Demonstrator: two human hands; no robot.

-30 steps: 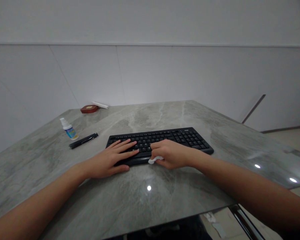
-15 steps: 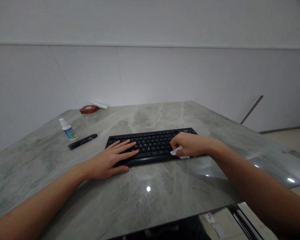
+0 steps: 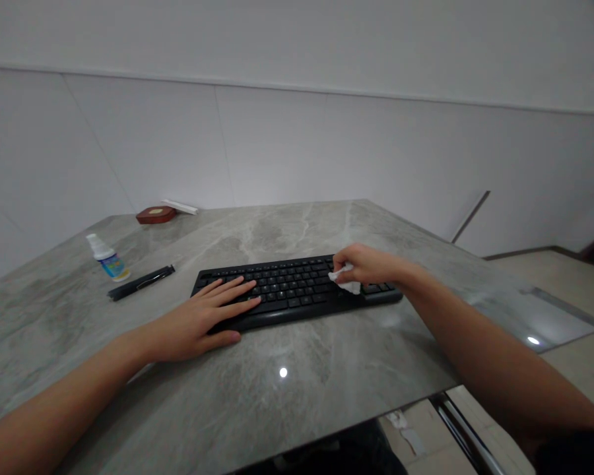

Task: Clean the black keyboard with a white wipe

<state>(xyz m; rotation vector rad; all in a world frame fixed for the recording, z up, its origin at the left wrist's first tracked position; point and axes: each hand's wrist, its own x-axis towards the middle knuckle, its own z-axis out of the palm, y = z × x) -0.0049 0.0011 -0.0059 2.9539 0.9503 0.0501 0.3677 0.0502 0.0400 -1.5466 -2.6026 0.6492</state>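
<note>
A black keyboard (image 3: 297, 289) lies on the grey marbled table, slightly slanted. My left hand (image 3: 210, 316) rests spread over its left end, fingers stretched across the keys and the thumb along the front edge. Between the closed fingers of my right hand (image 3: 359, 262) is a crumpled white tissue (image 3: 345, 280). The tissue is over the right part of the keyboard, its lower corner draping on the keys. Some keys under both hands are hidden.
Left of the keyboard stand a small white spray bottle (image 3: 107, 258) with a blue and yellow label and, lying beside it, a black pen-like item (image 3: 141, 283). A reddish-brown box (image 3: 156, 215) and a white strip (image 3: 179, 207) sit at the table's back left, near the wall.
My right hand has moved up the keyboard, away from its front edge, with the tissue. My left hand stays on the keys. The whole view has turned a little to the right.
</note>
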